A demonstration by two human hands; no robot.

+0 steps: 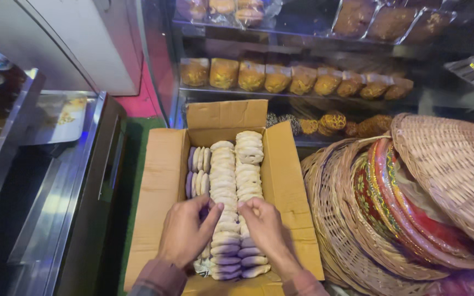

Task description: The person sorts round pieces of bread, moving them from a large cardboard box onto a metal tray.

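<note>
Biscuit packets [227, 181] fill the cardboard box [163, 181]; my left hand [185, 230] and right hand [264, 225] pinch one packet row, which I judge needs an even lift.

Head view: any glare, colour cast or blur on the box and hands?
Head view: the cardboard box and both hands, left hand and right hand, are evenly lit and sharp; blue-violet light tints the wrapped packets; the metal counter shows bright reflections; the glass display case sits dimmer, slightly soft.

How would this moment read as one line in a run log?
left hand: on wrapped biscuit packs | right hand: on same rows | cardboard box: open, flaps out | wicker baskets: stacked at right
</note>
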